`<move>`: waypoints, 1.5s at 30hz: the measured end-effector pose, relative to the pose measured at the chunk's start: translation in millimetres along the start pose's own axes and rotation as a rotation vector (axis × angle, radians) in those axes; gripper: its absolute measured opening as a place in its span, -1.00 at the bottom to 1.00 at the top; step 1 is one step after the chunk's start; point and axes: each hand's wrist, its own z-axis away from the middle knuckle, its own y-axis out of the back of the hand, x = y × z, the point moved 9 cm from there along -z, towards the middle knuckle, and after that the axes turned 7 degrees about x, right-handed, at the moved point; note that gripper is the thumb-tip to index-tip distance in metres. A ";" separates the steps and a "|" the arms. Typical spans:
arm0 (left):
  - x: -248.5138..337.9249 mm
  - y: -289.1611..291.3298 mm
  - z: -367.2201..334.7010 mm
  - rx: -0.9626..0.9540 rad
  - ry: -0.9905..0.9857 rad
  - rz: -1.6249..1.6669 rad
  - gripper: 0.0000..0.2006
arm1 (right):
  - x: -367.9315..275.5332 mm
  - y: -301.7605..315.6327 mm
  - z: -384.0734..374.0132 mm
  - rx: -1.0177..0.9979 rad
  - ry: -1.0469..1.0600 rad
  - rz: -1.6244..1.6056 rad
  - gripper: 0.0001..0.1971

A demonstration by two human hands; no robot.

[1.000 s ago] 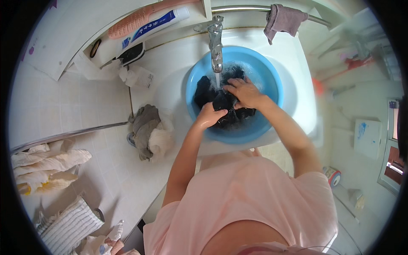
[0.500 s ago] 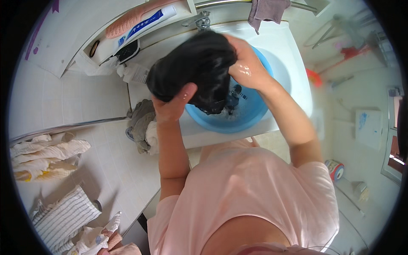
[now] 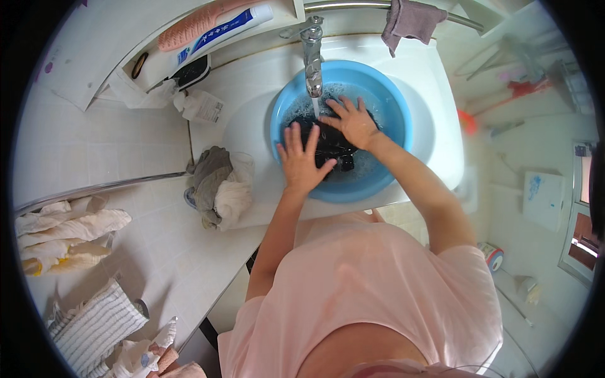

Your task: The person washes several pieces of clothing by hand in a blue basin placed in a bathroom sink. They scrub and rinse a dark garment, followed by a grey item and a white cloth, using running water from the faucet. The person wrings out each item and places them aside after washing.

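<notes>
A wet black cloth garment lies in soapy water inside a light blue plastic basin. Water runs into the basin from the chrome faucet. With fingers spread, my left hand rests on the cloth's left side, at the basin's near left. My right hand, also spread and palm down, lies over the cloth's right part close to the stream. Neither hand grips the cloth. What kind of garment it is cannot be made out.
The basin stands in a white sink. Grey and cream cloths lie at the sink's left edge beside a white bottle. A toothpaste tube sits on the shelf; a mauve towel hangs from the rail. A striped cloth is at lower left.
The black cloth, held up in both hands before, is now down in the basin. Both hands have let go and spread over it, and running water is now visible from the faucet.
</notes>
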 end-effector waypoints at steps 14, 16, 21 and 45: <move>-27.1 -92.3 -26.4 -0.427 0.060 -0.145 -0.02 | 24.2 -72.1 -27.8 -0.360 -0.052 -0.122 -0.43; -31.7 -92.3 -33.7 -0.457 0.114 -0.088 -0.03 | 27.8 -68.2 -38.4 -0.353 -0.049 -0.079 -0.42; -36.8 -86.8 -41.7 -0.424 0.220 0.004 -0.11 | 36.9 -66.3 -45.1 -0.030 -0.271 0.139 -0.46; -26.7 -81.2 -30.8 -0.195 0.049 -0.043 0.05 | -1.1 -76.9 -17.5 -0.400 0.062 0.123 -0.49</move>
